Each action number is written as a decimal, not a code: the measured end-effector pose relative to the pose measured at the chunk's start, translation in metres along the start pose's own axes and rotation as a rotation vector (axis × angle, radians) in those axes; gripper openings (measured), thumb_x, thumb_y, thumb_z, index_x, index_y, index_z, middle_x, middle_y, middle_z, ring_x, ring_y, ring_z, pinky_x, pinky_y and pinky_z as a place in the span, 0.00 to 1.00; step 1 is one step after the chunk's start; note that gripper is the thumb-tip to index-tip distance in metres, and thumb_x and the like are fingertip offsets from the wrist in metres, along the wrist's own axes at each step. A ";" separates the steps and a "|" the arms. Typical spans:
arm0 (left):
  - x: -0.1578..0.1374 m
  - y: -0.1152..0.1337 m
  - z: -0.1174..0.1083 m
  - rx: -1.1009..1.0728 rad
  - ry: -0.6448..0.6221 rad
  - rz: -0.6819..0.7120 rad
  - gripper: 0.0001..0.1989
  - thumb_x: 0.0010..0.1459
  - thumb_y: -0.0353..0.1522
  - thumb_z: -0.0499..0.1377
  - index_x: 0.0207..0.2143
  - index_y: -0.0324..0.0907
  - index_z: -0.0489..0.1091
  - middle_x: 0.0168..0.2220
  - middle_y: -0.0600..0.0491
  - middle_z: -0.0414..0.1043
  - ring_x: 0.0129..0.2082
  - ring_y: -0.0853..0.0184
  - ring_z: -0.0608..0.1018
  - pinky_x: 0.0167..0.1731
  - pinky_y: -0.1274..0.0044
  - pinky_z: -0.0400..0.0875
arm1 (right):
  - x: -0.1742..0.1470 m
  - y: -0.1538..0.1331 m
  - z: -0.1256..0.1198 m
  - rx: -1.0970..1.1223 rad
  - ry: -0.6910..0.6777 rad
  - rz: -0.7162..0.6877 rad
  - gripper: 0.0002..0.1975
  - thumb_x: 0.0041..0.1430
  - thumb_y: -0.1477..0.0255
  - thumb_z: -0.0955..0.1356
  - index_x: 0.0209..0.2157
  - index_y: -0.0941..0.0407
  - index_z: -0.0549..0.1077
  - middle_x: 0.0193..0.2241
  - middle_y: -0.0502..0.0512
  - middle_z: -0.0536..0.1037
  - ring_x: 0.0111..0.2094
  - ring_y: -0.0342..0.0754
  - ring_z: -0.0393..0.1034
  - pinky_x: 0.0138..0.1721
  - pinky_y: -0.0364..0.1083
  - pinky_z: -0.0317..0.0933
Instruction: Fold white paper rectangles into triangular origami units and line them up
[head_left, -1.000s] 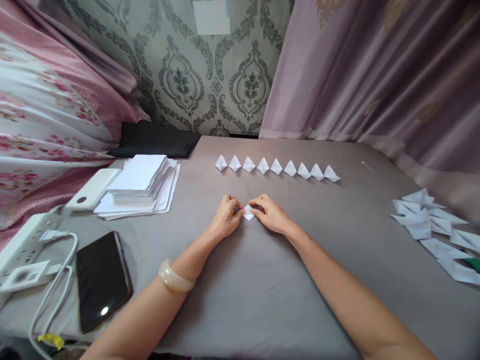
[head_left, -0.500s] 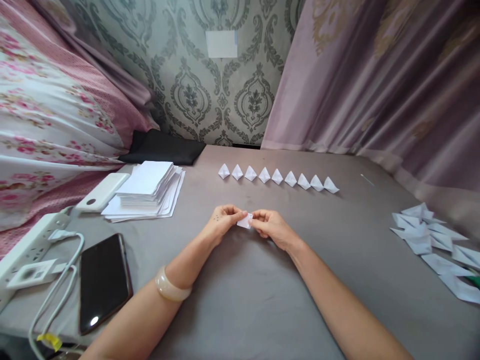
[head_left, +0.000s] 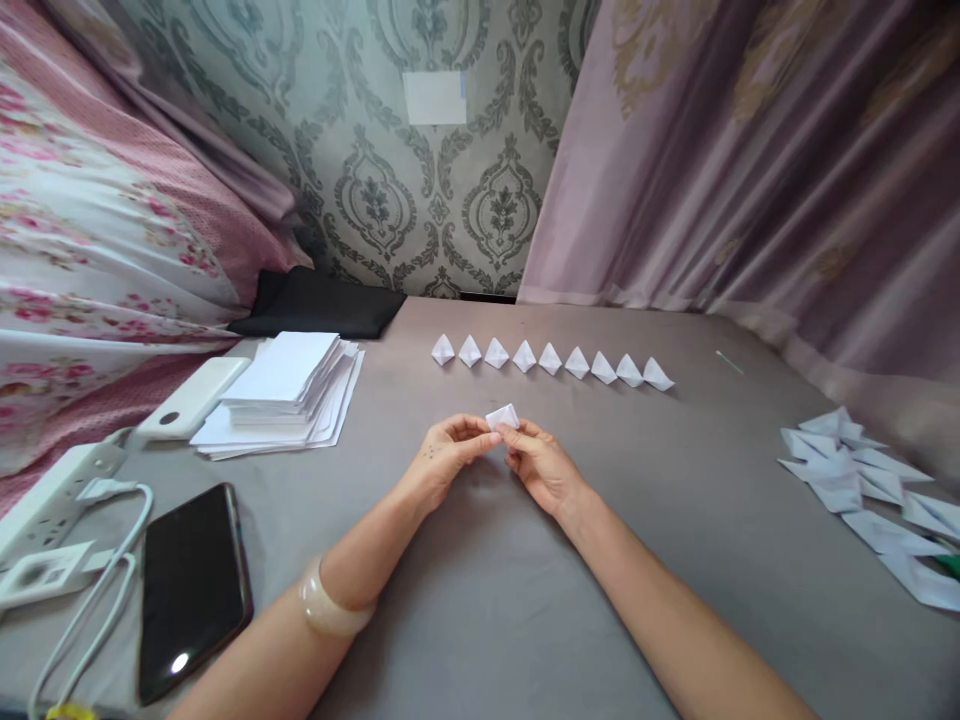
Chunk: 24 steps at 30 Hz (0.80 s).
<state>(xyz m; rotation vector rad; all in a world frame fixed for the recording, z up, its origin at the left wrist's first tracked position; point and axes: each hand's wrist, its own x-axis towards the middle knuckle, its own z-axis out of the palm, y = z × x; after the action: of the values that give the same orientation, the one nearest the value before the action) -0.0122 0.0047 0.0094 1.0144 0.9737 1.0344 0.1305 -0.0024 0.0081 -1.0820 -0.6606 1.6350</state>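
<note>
A small folded piece of white paper [head_left: 502,415] is held up between both hands, over the middle of the table. My right hand [head_left: 546,462] pinches its lower edge between thumb and fingers. My left hand [head_left: 452,455] has its fingers closed at the paper's lower left, the thumb tip touching beside the right thumb. The underside of the paper is hidden by the fingers. Beyond the hands, several small folded paper boats [head_left: 550,358] stand in a row across the grey cloth [head_left: 480,610].
To the left are a stack of white paper [head_left: 289,368], a white power bank [head_left: 196,398], a phone [head_left: 196,592] and a power strip [head_left: 56,495] with cables. A black folded cloth [head_left: 319,303] lies behind them. More folded papers [head_left: 840,475] are heaped at the right.
The paper has been turned and raised, its point now facing up. My right hand has shifted beneath it and my left thumb has slid to its lower edge. The view has moved slightly.
</note>
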 end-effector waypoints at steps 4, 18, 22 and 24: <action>-0.002 0.000 0.004 0.043 -0.002 0.055 0.12 0.44 0.36 0.68 0.29 0.38 0.73 0.27 0.54 0.75 0.25 0.73 0.71 0.24 0.82 0.59 | -0.001 -0.001 -0.001 0.083 -0.058 0.070 0.13 0.37 0.69 0.76 0.28 0.56 0.75 0.21 0.44 0.68 0.22 0.37 0.55 0.22 0.40 0.49; 0.004 -0.010 -0.023 1.295 -0.022 0.824 0.09 0.63 0.29 0.48 0.36 0.39 0.67 0.34 0.48 0.70 0.35 0.66 0.71 0.37 0.75 0.66 | 0.000 -0.001 -0.023 -1.248 -0.023 -0.975 0.07 0.60 0.73 0.65 0.35 0.53 0.76 0.34 0.53 0.74 0.38 0.46 0.65 0.39 0.44 0.59; 0.005 -0.010 -0.022 1.539 -0.036 0.975 0.10 0.63 0.26 0.47 0.35 0.39 0.68 0.37 0.47 0.71 0.35 0.64 0.70 0.37 0.73 0.66 | -0.004 0.000 -0.022 -1.565 0.031 -1.067 0.11 0.64 0.75 0.61 0.36 0.54 0.75 0.34 0.55 0.74 0.37 0.47 0.65 0.37 0.44 0.58; 0.005 -0.011 -0.020 1.604 -0.039 0.968 0.11 0.62 0.26 0.47 0.33 0.39 0.68 0.37 0.47 0.71 0.35 0.64 0.69 0.36 0.74 0.66 | -0.003 0.001 -0.021 -1.676 0.032 -1.084 0.12 0.64 0.76 0.60 0.36 0.55 0.74 0.34 0.55 0.74 0.36 0.48 0.64 0.38 0.45 0.57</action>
<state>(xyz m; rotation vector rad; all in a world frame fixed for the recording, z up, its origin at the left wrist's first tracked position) -0.0282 0.0117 -0.0064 3.0144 1.2508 0.7913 0.1495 -0.0077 -0.0008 -1.3133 -2.2232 -0.1744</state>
